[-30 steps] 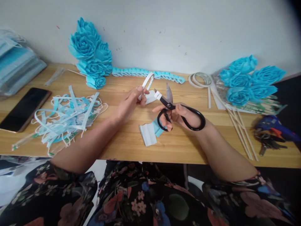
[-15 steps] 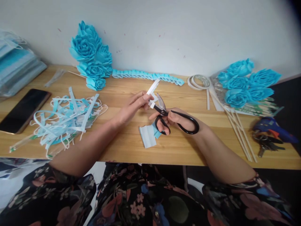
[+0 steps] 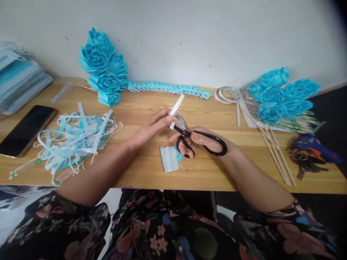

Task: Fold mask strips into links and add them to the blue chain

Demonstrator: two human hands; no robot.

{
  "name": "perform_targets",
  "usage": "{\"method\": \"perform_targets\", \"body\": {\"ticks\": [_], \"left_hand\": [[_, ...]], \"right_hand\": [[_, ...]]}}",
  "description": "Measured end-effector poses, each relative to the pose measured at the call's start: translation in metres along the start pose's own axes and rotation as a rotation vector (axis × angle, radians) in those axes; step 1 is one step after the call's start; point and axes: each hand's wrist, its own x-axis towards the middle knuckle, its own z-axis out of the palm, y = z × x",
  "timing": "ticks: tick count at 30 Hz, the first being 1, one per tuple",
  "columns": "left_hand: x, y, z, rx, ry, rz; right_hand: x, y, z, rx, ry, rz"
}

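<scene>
My left hand pinches a narrow white strip that sticks up and away from the fingertips. My right hand grips black-handled scissors, fingers through the loops, blades pointing at the strip's lower end right beside my left fingertips. Just under the scissors a small folded white and blue piece of mask cloth lies on the wooden table.
A heap of cut blue and white strips and a dark phone lie at the left. Blue fabric roses lean on the wall, more roses on sticks at the right. Tape rolls, a glue gun and keys are nearby.
The strip was a loop a second ago and now stands as one straight piece. Both hands have come lower and closer together, and the scissor blades have closed toward the strip.
</scene>
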Motion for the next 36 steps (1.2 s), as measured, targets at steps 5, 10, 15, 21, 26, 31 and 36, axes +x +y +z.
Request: {"method": "perform_targets", "body": {"ticks": [5,10,15,21,26,31,36], "left_hand": [[-0.004,0.011,0.004,0.077,-0.126,0.010],[-0.005,0.017,0.006,0.134,-0.175,-0.061],[-0.005,0.016,0.006,0.121,-0.175,-0.077],[-0.005,0.015,0.006,0.112,-0.182,-0.065],[-0.005,0.018,0.007,0.150,-0.177,-0.048],[-0.005,0.016,0.007,0.149,-0.167,-0.040],[-0.004,0.017,0.008,0.134,-0.170,-0.028]], "right_hand": [[0.002,-0.001,0.004,-0.028,0.015,-0.029],[0.001,0.000,0.003,-0.074,0.012,-0.019],[0.000,0.001,0.003,-0.118,0.026,-0.029],[0.001,0.000,0.004,-0.126,0.034,-0.038],[0.002,0.002,0.004,-0.123,0.057,-0.072],[0.001,0.008,0.002,-0.088,0.084,-0.065],[0.000,0.007,0.003,-0.097,0.129,-0.081]]}}
